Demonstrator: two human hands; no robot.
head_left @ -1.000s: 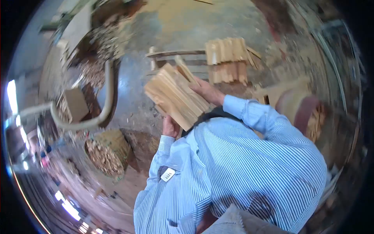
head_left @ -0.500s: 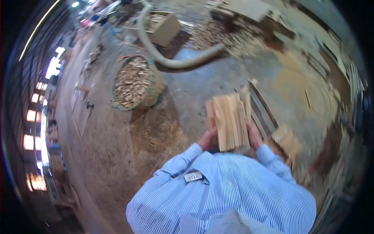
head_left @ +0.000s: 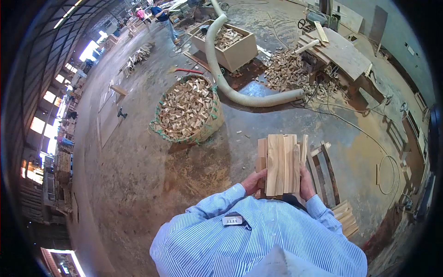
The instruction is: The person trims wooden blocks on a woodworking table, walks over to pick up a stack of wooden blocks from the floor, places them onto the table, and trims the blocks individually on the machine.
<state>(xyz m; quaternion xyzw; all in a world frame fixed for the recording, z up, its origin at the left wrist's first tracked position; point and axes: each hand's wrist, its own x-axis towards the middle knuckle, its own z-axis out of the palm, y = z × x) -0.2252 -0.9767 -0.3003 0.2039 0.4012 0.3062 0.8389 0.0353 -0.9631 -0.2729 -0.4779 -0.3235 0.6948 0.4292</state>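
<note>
A stack of short wooden boards [head_left: 277,166], pale and of uneven widths, is held upright in front of my chest. My left hand [head_left: 254,182] grips its left side, fingers partly hidden behind the wood. On the opposite side my right hand [head_left: 306,183] presses against the outer board, with its fingertips out of sight. Close by on the right, more cut boards [head_left: 344,216] lie beside my right forearm. Dark wooden rails [head_left: 328,173] of a low rack or pallet rise just beyond them.
A woven basket [head_left: 217,121] full of wood offcuts stands ahead to the left. Behind it are a wooden bin [head_left: 244,52] of scraps and a thick hose [head_left: 258,101]. A machine table [head_left: 341,53] stands at the back right, cables [head_left: 364,131] across the floor. Another person [head_left: 164,18] stands far off.
The view has swung upward, so the basket, bin and machine table appear lower and farther right. Both hands still hold the stack of boards.
</note>
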